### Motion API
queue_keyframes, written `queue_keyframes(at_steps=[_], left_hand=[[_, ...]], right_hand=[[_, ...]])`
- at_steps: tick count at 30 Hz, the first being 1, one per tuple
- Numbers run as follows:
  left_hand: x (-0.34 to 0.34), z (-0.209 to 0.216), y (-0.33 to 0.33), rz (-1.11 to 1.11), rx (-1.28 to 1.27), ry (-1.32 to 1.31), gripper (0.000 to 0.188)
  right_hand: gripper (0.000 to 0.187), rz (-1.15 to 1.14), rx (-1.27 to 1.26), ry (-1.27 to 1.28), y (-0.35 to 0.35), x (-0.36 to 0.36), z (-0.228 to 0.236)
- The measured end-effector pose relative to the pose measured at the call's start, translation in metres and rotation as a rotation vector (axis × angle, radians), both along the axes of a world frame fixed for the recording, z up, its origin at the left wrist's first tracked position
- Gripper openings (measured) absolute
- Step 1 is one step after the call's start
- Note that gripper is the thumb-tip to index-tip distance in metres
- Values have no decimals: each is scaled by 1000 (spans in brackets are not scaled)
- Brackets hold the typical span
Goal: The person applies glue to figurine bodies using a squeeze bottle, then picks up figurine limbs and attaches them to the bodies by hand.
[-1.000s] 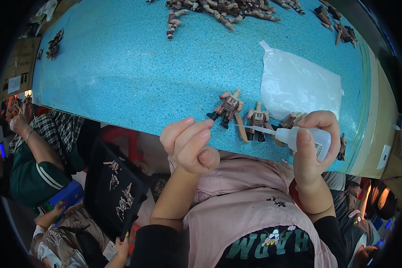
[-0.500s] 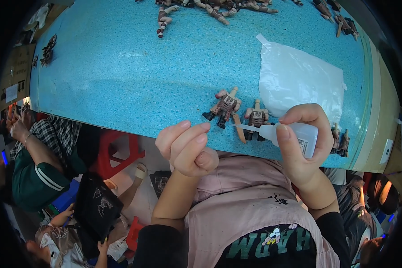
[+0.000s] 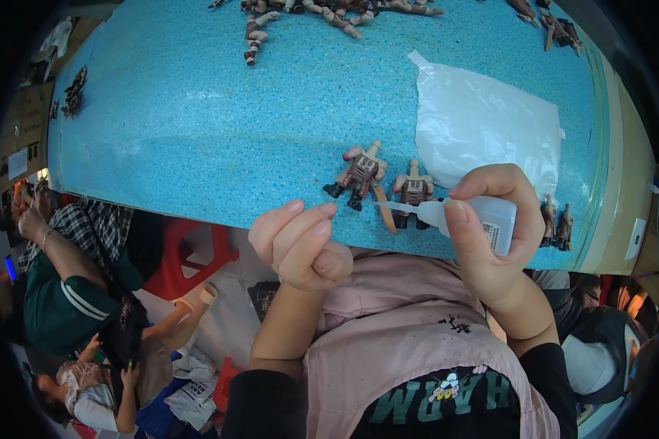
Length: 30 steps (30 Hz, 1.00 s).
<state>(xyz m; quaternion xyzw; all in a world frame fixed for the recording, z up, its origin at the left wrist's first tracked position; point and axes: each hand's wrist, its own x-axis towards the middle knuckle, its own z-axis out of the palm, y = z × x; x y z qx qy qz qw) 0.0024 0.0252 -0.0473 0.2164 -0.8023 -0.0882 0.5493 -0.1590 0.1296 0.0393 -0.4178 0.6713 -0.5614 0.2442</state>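
Right hand (image 3: 494,267) grips white squeeze bottle (image 3: 499,219); left hand (image 3: 299,249) is curled (contents, if any, unclear). Over-squeezing could drip fluid onto headless figurine (image 3: 362,169).

My right hand (image 3: 494,271) is bringing the white bottle (image 3: 483,212) leftward, its nozzle now pointing closer to my left hand (image 3: 300,245). By shifting, my right hand is uncovering another small figure (image 3: 548,219) near the counter's (image 3: 198,161) right end. Lower left, a co-worker (image 3: 80,388) is holding the black tray (image 3: 119,333) farther off, exposing the red stool (image 3: 179,263).
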Motion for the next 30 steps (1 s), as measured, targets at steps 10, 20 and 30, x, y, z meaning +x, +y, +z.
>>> queue_keyframes(at_steps=[10, 20, 30], left_hand=[[0, 0, -2, -6, -37, -16, 19], [-4, -4, -2, 20, -68, -7, 20], [-2, -2, -2, 22, -56, -50, 20]], right_hand=[[16, -115, -62, -208, 41, -18, 9], [17, -170, 42, -182, 58, -22, 7], [18, -68, 53, -81, 53, -24, 5]])
